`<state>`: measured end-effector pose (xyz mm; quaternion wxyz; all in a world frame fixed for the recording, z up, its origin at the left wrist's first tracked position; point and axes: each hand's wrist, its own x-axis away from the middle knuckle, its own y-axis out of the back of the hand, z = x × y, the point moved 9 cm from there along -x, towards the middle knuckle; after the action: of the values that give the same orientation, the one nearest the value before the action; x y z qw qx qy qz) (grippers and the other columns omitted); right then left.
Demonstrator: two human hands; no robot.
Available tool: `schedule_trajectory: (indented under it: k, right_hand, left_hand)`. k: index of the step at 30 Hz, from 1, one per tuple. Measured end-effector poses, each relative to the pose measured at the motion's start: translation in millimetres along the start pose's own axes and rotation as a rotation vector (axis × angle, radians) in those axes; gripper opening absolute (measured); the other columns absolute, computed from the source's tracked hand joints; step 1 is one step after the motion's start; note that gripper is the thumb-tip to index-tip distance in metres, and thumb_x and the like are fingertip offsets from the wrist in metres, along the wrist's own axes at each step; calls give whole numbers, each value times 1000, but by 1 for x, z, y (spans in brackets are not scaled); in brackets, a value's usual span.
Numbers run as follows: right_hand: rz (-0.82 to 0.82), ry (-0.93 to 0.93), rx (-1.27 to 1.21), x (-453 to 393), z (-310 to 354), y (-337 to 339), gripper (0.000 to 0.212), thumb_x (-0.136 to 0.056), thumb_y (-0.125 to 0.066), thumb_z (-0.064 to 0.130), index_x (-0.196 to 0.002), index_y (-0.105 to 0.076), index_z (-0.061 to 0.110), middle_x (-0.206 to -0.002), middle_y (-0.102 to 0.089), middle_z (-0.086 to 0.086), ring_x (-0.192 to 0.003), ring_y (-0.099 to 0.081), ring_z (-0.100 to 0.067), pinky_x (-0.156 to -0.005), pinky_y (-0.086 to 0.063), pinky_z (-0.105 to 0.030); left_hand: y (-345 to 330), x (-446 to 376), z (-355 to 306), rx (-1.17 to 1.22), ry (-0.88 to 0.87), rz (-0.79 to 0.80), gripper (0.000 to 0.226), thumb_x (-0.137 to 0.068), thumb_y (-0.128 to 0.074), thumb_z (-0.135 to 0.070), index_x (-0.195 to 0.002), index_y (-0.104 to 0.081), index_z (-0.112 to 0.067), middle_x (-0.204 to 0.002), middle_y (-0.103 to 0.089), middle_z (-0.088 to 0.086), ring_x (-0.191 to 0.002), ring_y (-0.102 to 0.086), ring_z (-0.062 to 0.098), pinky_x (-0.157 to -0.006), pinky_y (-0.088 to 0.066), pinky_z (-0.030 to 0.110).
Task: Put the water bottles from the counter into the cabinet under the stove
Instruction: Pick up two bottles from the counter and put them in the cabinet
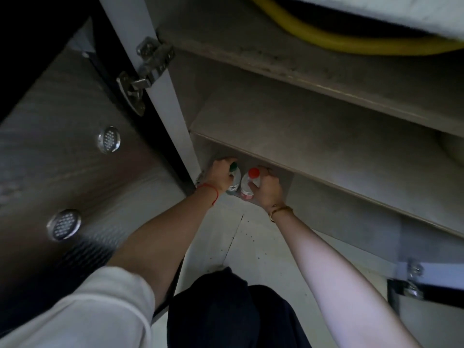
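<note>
Two water bottles stand upright side by side on the bottom board of the open cabinet (326,197). My left hand (218,177) grips the green-capped bottle (234,172) round its upper part. The red-capped bottle (252,178) is gripped near its neck by my right hand (267,190). Both bottles sit at the cabinet's left end, under the middle shelf (313,139), and they almost touch each other. My hands hide most of each bottle's body.
The left cabinet door (62,159) hangs open on a metal hinge (144,71), with two round vents in it. A yellow hose (326,38) runs across the top compartment. The right door's hinge (411,280) shows at the lower right. My knee (226,310) rests on the pale floor.
</note>
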<state>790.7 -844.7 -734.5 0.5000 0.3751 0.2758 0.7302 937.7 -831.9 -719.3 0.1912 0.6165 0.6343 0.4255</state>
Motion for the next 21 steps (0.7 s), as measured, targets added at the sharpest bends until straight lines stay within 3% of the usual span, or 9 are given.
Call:
schedule_trajectory:
  k: [6, 11, 15, 21]
  right_hand:
    - [4, 0, -18, 59, 22, 48, 52, -82, -72, 28, -129, -53, 18, -130, -55, -10, -119, -51, -31, -99, -45, -36]
    - [-47, 28, 0, 136, 66, 133, 46, -86, -67, 26, -129, -57, 11, -130, -59, -15, -120, -50, -36, -105, -39, -41]
    - [-79, 21, -19, 201, 104, 209, 48, -89, -63, 27, -134, -52, 14, -137, -54, -9, -127, -44, -30, -107, -37, -39]
    - [-122, 43, -74, 302, 162, 325, 52, -91, -62, 27, -140, -46, 16, -142, -49, -2, -134, -37, -23, -111, -30, -33]
  left_hand:
    - [46, 63, -15, 58, 52, -38, 56, -82, -67, -11, -135, -53, -14, -132, -61, 14, -120, -58, 32, -103, -46, 40]
    - [117, 151, -65, 132, 28, -143, 48, -81, -63, -3, -129, -57, -5, -127, -62, 18, -114, -61, 33, -99, -47, 34]
    - [180, 228, -117, 101, -21, -185, 51, -78, -65, 0, -128, -57, -5, -125, -62, 17, -112, -60, 34, -93, -45, 30]
    - [287, 334, -201, -28, -118, -232, 54, -85, -65, -15, -137, -50, -16, -141, -52, 3, -131, -47, 20, -110, -40, 32]
